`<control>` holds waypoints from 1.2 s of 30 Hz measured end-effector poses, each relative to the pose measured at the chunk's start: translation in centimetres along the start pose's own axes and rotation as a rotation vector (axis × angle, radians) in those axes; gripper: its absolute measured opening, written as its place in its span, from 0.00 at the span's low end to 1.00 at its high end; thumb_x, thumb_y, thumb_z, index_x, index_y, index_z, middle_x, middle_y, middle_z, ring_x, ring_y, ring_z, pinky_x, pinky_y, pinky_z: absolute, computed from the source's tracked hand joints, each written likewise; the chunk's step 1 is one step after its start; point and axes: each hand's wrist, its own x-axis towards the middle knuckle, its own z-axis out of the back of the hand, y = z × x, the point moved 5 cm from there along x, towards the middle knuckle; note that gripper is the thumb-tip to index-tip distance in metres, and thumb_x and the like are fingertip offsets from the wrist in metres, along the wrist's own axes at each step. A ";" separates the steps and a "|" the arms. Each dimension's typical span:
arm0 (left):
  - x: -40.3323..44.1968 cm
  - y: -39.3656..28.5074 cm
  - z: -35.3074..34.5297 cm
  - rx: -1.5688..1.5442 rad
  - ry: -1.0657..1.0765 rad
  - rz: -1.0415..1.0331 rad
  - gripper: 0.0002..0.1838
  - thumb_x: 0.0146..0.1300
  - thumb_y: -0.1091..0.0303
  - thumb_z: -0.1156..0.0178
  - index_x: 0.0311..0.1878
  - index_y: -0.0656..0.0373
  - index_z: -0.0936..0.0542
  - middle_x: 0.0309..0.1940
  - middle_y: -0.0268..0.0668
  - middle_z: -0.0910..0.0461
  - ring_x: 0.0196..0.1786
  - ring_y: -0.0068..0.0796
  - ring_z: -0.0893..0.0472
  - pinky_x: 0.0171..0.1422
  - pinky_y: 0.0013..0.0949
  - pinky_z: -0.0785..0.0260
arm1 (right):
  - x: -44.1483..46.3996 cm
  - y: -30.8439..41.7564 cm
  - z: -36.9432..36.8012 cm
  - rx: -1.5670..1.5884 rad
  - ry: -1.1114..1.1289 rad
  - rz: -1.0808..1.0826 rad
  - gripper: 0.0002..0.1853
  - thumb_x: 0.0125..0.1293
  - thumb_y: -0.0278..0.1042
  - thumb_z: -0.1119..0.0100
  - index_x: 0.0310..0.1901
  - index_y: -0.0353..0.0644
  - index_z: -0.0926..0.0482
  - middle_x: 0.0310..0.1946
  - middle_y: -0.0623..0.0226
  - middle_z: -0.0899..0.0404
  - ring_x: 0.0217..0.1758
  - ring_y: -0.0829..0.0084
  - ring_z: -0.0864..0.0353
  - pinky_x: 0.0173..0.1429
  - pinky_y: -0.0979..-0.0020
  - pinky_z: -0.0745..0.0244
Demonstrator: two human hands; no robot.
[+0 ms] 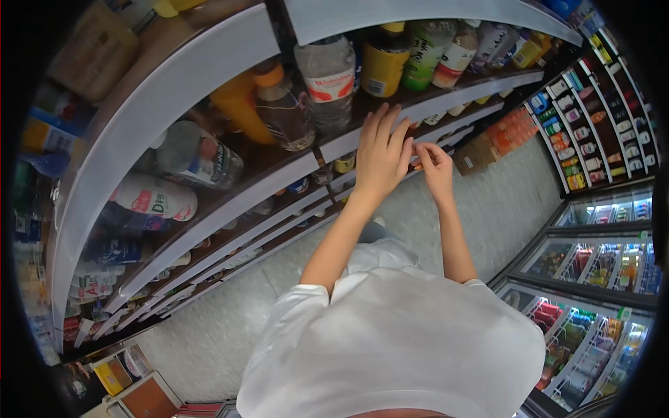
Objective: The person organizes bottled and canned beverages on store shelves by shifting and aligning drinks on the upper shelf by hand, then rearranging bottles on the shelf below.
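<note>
A: ok so what were the hands up to? Go off the water bottle (327, 80), the clear one with the red and white label, easiest thing to spot.

B: sure. Left hand (380, 157) was below the water bottle and a bit to its right, back of the hand showing, fingers stretched out and slightly spread. Its fingertips were over the shelf edge (453, 99), which ran from under the water bottle off to its right. Couldn't tell if they actually touched. It had no grip on anything I could see, palm was hidden tho.

A: and the other one?

B: right hand (437, 171) was lower and further right of the water bottle, fingers curled in toward the thumb, tips right by the left thumb. Honestly couldn't tell if something tiny was pinched in there.

A: what else was around the water bottle?

B: an orange-capped bottle (282, 104) just to its left, a dark bottle with a yellow label (385, 63) near it on the right, then a green bottle (424, 56) past that one. Way off to its right and lower, a cardboard box (476, 155) sat on the floor (488, 223), and even further out were some lit fridges (585, 293).
</note>
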 end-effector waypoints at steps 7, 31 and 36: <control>-1.2 2.1 3.8 0.421 -0.474 0.072 0.36 0.53 0.66 0.32 0.66 0.56 0.34 0.70 0.57 0.50 0.72 0.63 0.50 0.70 0.59 0.52 | 3.5 1.5 -1.0 0.050 -0.077 0.081 0.11 0.70 0.34 0.45 0.43 0.34 0.22 0.32 0.66 0.18 0.28 0.83 0.24 0.33 0.80 0.30; 9.5 -0.2 -11.4 0.077 -0.673 0.401 0.38 0.56 0.71 0.36 0.67 0.70 0.45 0.64 0.57 0.41 0.66 0.54 0.39 0.70 0.45 0.48 | 18.9 8.0 8.0 -0.158 0.385 0.444 0.38 0.44 0.37 0.22 0.58 0.37 0.29 0.43 0.62 0.24 0.26 0.79 0.24 0.27 0.77 0.30; 10.0 0.1 -11.3 0.316 -0.624 0.461 0.37 0.58 0.69 0.36 0.66 0.71 0.44 0.53 0.59 0.30 0.54 0.53 0.25 0.57 0.42 0.34 | 19.6 9.3 7.2 -0.210 0.376 0.570 0.41 0.41 0.42 0.20 0.55 0.32 0.29 0.30 0.68 0.24 0.23 0.82 0.27 0.24 0.79 0.35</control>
